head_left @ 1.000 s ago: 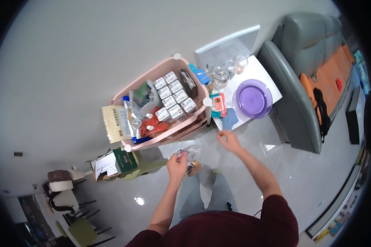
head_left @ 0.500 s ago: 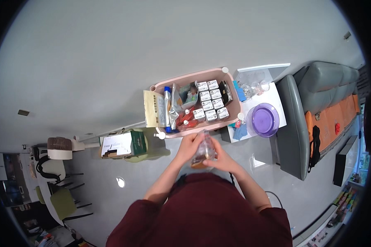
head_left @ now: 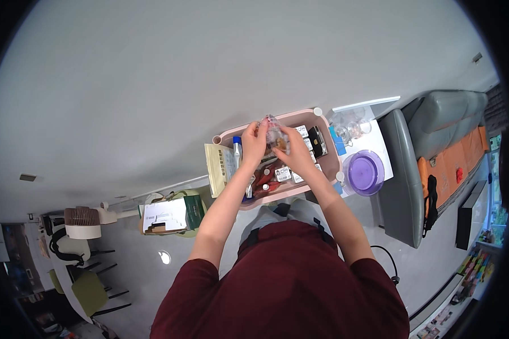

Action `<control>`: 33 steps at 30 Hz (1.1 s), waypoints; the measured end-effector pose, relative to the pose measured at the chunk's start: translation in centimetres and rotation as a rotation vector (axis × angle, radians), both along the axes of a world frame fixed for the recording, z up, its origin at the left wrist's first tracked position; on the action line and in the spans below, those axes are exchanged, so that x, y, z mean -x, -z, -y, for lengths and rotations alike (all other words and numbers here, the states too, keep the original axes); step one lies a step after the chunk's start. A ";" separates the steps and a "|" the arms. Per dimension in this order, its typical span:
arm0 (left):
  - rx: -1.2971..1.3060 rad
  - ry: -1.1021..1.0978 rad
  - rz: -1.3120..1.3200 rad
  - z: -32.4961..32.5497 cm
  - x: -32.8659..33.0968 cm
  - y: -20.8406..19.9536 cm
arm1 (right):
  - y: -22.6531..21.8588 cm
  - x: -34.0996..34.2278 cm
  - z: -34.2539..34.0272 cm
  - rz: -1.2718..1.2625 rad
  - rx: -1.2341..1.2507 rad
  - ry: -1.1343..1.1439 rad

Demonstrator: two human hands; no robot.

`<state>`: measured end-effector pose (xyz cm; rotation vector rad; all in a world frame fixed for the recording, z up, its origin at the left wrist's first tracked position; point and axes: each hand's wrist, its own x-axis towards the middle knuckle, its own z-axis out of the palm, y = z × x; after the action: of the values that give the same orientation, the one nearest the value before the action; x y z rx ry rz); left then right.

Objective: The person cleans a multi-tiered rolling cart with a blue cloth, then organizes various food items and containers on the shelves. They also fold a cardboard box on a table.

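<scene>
With the left hand (head_left: 254,146) and right hand (head_left: 296,151) holding a bag (head_left: 273,134) over it, a bin (head_left: 334,159) containing boxes (head_left: 283,174) is standing before the wall (head_left: 237,68), a carton (head_left: 164,216) then a fan (head_left: 83,222) flanking it at left, a desk (head_left: 382,144) bearing a basin (head_left: 366,171) then a sofa (head_left: 402,186) at right.

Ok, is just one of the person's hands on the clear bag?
No, the left hand and the right hand both hold the clear bag above the pink bin.
</scene>
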<state>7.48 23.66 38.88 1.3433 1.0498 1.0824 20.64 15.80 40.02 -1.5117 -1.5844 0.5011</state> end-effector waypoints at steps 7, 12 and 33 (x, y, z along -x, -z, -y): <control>-0.067 0.013 -0.339 1.0 1.8 4.4 | 2.6 0.4 -0.7 0.374 0.038 0.031; -0.147 -0.035 -0.338 2.9 3.1 2.4 | 1.9 0.4 0.6 0.142 0.091 0.063; -0.670 0.417 -1.169 0.7 3.3 4.0 | 1.7 -1.4 0.9 0.151 0.021 0.026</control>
<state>4.19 22.94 34.91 2.7512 1.1149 0.2283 22.07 14.87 38.36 -1.6162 -1.6772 0.3982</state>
